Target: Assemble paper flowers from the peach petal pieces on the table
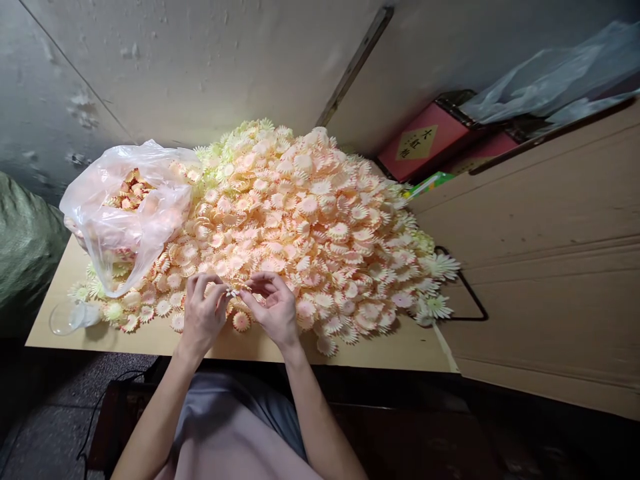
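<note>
From my seat I watch both bare hands meet over the near edge of the tabletop (pixel 395 353), a little left of the middle. The left hand (pixel 203 310) has its fingers bent and drawn in toward the thumb; its tips close in a light pinch on a small white piece (pixel 231 292). The grip looks narrow, only the ends of the fingers at work, the palm turned down and hollow.

The right hand (pixel 276 312) comes in from the other side, fingers curled, its thumb stretched left until the tip reaches the same white piece. I see a gap between that thumb and the curled forefinger, and petals show around it, so I cannot tell whether the right fingers grasp something of their own or just touch the piece. The piece is too small for me to make out its shape.

Just below the fingertips, between the hands, one round red-edged flower (pixel 241 321) lies on the near side. Beyond and to both sides spreads a big heap of pale flowers (pixel 310 220), pink and cream with notched rims, reaching back to the far wall (pixel 165 67). On the left a thin plastic bag (pixel 95 193) sits against the heap, darker orange-tipped pieces (pixel 133 191) showing in its opening. Near left, a clear cup (pixel 67 318) lies beside the flowers. To the right stands a cardboard sheet (pixel 540 267), a red box (pixel 415 140) behind it on the far side.
</note>
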`<action>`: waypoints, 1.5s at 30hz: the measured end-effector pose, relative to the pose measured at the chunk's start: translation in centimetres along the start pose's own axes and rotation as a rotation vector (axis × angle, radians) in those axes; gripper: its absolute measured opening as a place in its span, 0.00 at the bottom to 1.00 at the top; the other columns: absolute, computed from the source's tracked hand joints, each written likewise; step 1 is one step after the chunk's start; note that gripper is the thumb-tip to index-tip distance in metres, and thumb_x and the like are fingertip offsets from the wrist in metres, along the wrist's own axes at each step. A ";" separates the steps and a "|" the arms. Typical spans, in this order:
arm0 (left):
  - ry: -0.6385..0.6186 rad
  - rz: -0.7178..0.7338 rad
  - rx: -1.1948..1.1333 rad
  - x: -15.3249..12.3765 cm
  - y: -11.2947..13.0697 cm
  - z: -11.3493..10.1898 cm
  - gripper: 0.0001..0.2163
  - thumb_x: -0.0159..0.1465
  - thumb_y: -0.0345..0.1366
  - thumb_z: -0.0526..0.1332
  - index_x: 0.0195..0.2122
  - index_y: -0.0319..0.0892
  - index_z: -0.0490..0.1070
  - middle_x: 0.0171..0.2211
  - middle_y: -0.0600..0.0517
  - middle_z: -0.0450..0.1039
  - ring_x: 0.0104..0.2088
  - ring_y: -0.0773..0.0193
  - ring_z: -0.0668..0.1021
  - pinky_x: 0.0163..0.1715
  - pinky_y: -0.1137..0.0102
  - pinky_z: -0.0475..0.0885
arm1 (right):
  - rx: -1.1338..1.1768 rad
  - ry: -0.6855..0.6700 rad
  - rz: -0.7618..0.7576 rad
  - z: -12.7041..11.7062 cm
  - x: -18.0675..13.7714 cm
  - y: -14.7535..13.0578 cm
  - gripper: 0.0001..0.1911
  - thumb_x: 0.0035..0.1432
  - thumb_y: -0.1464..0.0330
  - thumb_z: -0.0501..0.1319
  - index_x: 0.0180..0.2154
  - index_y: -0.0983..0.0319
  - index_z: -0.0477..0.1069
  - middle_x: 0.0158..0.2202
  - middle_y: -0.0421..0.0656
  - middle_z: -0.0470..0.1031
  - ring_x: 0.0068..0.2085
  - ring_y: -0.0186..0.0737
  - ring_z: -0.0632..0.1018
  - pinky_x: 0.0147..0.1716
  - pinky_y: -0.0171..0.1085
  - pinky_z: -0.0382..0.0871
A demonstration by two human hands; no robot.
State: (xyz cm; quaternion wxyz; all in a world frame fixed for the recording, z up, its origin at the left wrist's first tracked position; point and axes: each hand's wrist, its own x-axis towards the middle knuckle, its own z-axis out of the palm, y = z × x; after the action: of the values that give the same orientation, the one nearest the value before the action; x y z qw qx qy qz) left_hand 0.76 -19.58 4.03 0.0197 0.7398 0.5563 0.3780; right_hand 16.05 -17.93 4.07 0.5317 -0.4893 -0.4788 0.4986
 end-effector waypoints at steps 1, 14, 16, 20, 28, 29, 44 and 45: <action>-0.009 0.014 0.004 0.0 0.1 -0.1 0.05 0.65 0.27 0.59 0.37 0.43 0.72 0.40 0.46 0.71 0.44 0.56 0.69 0.44 0.61 0.70 | -0.018 -0.021 0.000 -0.1 0.0 -0.2 0.15 0.50 0.69 0.70 0.41 0.58 0.72 0.37 0.42 0.79 0.39 0.39 0.80 0.43 0.37 0.75; 0.338 0.124 0.021 -0.9 1.2 -0.3 0.04 0.63 0.28 0.59 0.35 0.44 0.69 0.33 0.47 0.70 0.39 0.57 0.75 0.39 0.63 0.72 | 0.380 0.506 0.098 -3.5 3.1 0.9 0.15 0.43 0.65 0.73 0.33 0.60 0.72 0.27 0.37 0.77 0.25 0.31 0.74 0.26 0.32 0.72; 0.228 0.022 0.085 -0.2 -0.2 -0.5 0.02 0.66 0.32 0.58 0.37 0.43 0.70 0.34 0.47 0.71 0.36 0.60 0.75 0.35 0.66 0.71 | 0.320 0.465 0.117 -4.7 3.0 0.5 0.17 0.41 0.66 0.75 0.34 0.61 0.73 0.26 0.37 0.77 0.24 0.31 0.74 0.25 0.32 0.71; 0.070 -0.203 0.139 2.0 -2.9 -0.4 0.09 0.69 0.37 0.56 0.40 0.40 0.72 0.32 0.48 0.73 0.33 0.61 0.74 0.34 0.69 0.69 | 0.214 0.295 0.179 -5.1 1.8 -0.3 0.19 0.42 0.64 0.75 0.36 0.62 0.75 0.26 0.40 0.79 0.24 0.34 0.77 0.29 0.35 0.75; -0.010 -0.189 0.210 3.1 -4.7 -1.5 0.18 0.68 0.38 0.57 0.57 0.39 0.68 0.40 0.42 0.78 0.43 0.52 0.76 0.42 0.61 0.72 | 0.127 0.157 0.199 -3.8 0.7 0.1 0.19 0.42 0.64 0.76 0.37 0.62 0.76 0.22 0.37 0.77 0.23 0.31 0.75 0.29 0.33 0.73; 0.002 -0.197 0.176 3.1 -4.4 -1.8 0.17 0.68 0.38 0.57 0.56 0.39 0.69 0.40 0.43 0.78 0.43 0.53 0.77 0.43 0.61 0.72 | 0.127 0.148 0.207 -3.6 0.6 0.0 0.19 0.42 0.64 0.76 0.37 0.62 0.76 0.21 0.37 0.77 0.23 0.31 0.75 0.29 0.32 0.73; -0.205 -0.362 -0.600 1.5 1.9 -1.2 0.14 0.64 0.40 0.64 0.49 0.43 0.72 0.35 0.50 0.77 0.33 0.66 0.78 0.34 0.71 0.74 | 0.049 -0.103 0.169 -1.1 -0.9 -1.1 0.18 0.54 0.62 0.68 0.47 0.56 0.73 0.23 0.36 0.72 0.23 0.34 0.71 0.21 0.32 0.67; -0.195 -0.347 -0.586 1.6 1.9 -1.3 0.14 0.64 0.39 0.64 0.49 0.43 0.72 0.36 0.49 0.77 0.33 0.66 0.78 0.34 0.70 0.74 | 0.065 -0.100 0.163 -1.1 -1.0 -1.2 0.18 0.53 0.62 0.68 0.47 0.55 0.72 0.22 0.35 0.71 0.23 0.34 0.71 0.22 0.32 0.67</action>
State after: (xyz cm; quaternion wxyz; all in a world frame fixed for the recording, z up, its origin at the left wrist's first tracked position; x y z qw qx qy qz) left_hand 1.68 -19.50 6.67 0.3482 0.6297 0.5372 0.4400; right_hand 17.13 -19.01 5.14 0.4806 -0.4835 -0.4468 0.5793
